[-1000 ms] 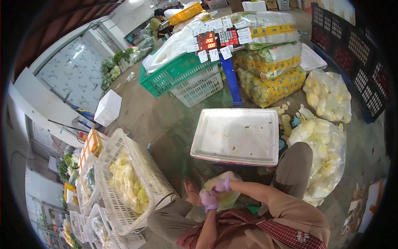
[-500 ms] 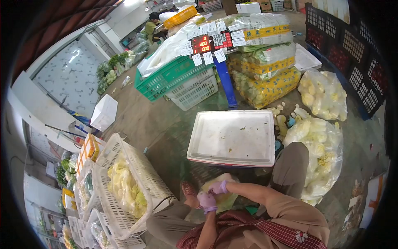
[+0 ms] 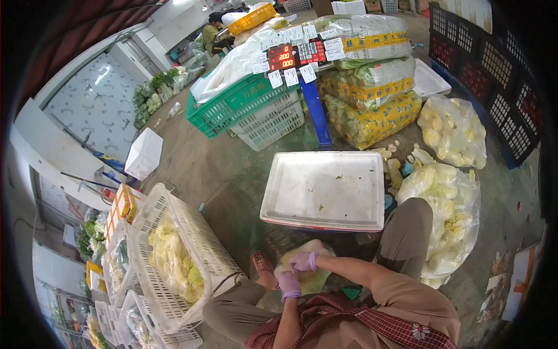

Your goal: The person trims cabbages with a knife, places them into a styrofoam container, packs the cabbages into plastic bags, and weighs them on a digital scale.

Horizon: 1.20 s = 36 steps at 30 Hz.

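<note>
Clear plastic bag, pale yellow-green contents.
On my remote view it sits on the near side of the white foam tray, close by its edge. Film looks crumpled; the mouth is partly hidden from me, and I cannot tell what fills it.

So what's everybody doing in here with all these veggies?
A person has their left grip and right grip, both gloved in purple, close together at a clear plastic bag between their legs. Something pale yellow-green shows inside; exactly what they're doing with it is hard to tell. Just ahead, a white tray has only small scraps on it. A big bag of pale vegetables stands at their right, and a white crate with more is at their left.
</note>
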{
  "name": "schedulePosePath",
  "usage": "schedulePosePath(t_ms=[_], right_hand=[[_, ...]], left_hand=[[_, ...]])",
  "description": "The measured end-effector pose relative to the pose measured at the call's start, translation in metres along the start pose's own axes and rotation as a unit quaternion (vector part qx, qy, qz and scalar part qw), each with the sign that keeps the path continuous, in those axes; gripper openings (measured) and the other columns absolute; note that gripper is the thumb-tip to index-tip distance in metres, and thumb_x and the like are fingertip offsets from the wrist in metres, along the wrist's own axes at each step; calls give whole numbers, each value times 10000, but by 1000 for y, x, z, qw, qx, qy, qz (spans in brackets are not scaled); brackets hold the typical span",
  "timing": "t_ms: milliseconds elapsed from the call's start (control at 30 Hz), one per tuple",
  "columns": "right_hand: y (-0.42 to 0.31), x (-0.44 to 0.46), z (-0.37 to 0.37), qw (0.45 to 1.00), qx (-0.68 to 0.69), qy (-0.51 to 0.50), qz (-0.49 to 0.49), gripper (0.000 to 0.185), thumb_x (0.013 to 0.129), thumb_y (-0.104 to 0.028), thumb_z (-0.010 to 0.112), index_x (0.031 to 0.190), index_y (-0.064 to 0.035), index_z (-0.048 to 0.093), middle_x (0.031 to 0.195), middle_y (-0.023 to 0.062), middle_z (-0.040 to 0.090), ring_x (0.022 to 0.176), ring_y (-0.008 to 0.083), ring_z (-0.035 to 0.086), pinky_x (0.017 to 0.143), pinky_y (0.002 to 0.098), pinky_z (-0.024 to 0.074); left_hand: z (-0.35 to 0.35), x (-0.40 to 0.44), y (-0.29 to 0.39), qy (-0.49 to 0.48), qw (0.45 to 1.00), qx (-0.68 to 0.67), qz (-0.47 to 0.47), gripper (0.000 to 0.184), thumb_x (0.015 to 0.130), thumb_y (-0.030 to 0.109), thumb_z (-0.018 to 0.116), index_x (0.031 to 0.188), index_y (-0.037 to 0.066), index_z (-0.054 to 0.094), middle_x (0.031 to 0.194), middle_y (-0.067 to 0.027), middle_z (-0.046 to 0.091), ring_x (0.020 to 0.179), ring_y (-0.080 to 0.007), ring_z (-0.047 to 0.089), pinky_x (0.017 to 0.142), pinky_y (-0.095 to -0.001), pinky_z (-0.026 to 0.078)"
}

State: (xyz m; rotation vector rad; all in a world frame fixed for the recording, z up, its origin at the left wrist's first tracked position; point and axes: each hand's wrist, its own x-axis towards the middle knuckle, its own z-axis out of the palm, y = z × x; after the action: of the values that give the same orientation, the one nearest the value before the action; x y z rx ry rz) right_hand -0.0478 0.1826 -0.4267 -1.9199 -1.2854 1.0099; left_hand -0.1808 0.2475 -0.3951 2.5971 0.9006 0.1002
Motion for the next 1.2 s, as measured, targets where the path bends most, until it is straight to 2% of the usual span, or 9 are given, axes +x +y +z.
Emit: schedulePosePath(t_ms=[233, 367, 400, 500, 533, 567, 633, 800, 1200], right_hand=[[17, 13, 19, 996, -26, 83, 0, 205, 733, -253, 568, 896, -162, 654, 878, 117, 660, 822, 301, 620, 713, 402, 464], [-44, -16, -63, 991, -131, 3, -2, 285, 720, -281, 577, 960, -148, 656, 938, 151, 652, 878, 336, 618, 742, 426, 482], [-53, -20, -81, 988, -156, -14, -3, 294, 721, -279, 577, 964, -136, 657, 946, 160, 649, 886, 338, 617, 743, 432, 483], [-37, -28, -109, 987, -132, 82, -36, 257, 730, -255, 548, 889, -94, 669, 853, 163, 654, 824, 348, 622, 738, 420, 483], [-37, -34, -124, 989, -132, 66, -26, 255, 742, -246, 531, 897, -96, 666, 860, 162, 654, 828, 342, 620, 745, 416, 479], [-58, -55, -150, 987, -163, 16, 4, 259, 756, -239, 511, 912, -99, 663, 892, 160, 651, 848, 330, 615, 756, 411, 472], [-76, -91, -180, 983, -180, 1, 28, 262, 782, -238, 485, 920, -98, 658, 926, 149, 649, 865, 317, 609, 764, 404, 465], [-57, -173, -213, 986, -121, 63, 93, 294, 813, -321, 477, 894, -90, 641, 904, 158, 646, 883, 336, 599, 786, 414, 451], [-41, -198, -234, 953, -246, 116, 136, 323, 819, -327, 482, 927, -53, 615, 910, 193, 634, 912, 368, 586, 822, 433, 449]], left_hand=[[13, -8, -7, -21, 1000, 1, -1, 211, 796, 264, 584, 822, 56, 608, 912, -205, 586, 803, -380, 579, 710, -465, 465], [30, 5, -20, 11, 996, -49, 74, 279, 712, 276, 656, 869, 53, 600, 897, -208, 593, 816, -359, 574, 724, -425, 452], [67, 17, -44, 13, 999, -13, 27, 287, 658, 261, 702, 821, 42, 612, 809, -181, 600, 749, -335, 581, 678, -401, 453], [31, 22, -26, -67, 996, -4, 53, 238, 696, 239, 631, 884, 92, 624, 814, -134, 628, 788, -323, 597, 685, -419, 459], [31, 26, -29, -7, 995, -9, 99, 210, 638, 253, 682, 702, 58, 639, 671, -142, 623, 659, -298, 609, 627, -404, 470], [28, 25, -24, -9, 995, -11, 97, 210, 638, 253, 682, 702, 58, 639, 671, -142, 623, 659, -298, 609, 627, -404, 470], [17, 26, -6, -61, 998, -14, 25, 189, 665, 252, 645, 731, 76, 660, 699, -157, 638, 700, -299, 624, 664, -401, 484], [17, 37, -10, -239, 963, 102, 64, 250, 808, 224, 493, 914, 59, 649, 935, -220, 635, 890, -379, 614, 772, -457, 479], [-6, 70, 10, -389, 869, 215, 217, 286, 797, 202, 497, 930, 14, 668, 956, -229, 634, 853, -361, 641, 756, -439, 502]])
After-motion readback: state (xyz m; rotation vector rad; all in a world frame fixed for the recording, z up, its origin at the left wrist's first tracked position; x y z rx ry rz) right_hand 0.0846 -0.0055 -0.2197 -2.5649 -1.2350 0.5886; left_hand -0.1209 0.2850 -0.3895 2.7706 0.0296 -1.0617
